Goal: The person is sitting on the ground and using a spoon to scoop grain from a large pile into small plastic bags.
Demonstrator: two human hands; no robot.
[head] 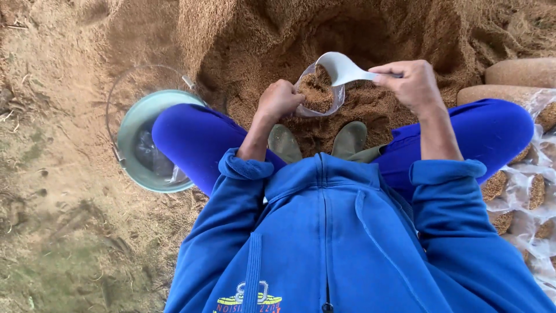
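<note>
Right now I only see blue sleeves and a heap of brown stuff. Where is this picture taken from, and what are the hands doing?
The picture comes from a camera worn on a person's head, looking straight down, so you see their own blue hooded top, blue trousers and two boot toes.

The left hand holds open a small clear plastic bag, already partly filled with brown, sawdust-like material. The right hand holds a white scoop by its handle, with its bowl over the bag's mouth.

In front of them is a large brown heap with a hollow dug into it. Beside the person's left knee stands a pale green bucket with a wire handle. On their right lie filled clear bags and two brown rounded shapes; what those are I cannot tell.
</note>
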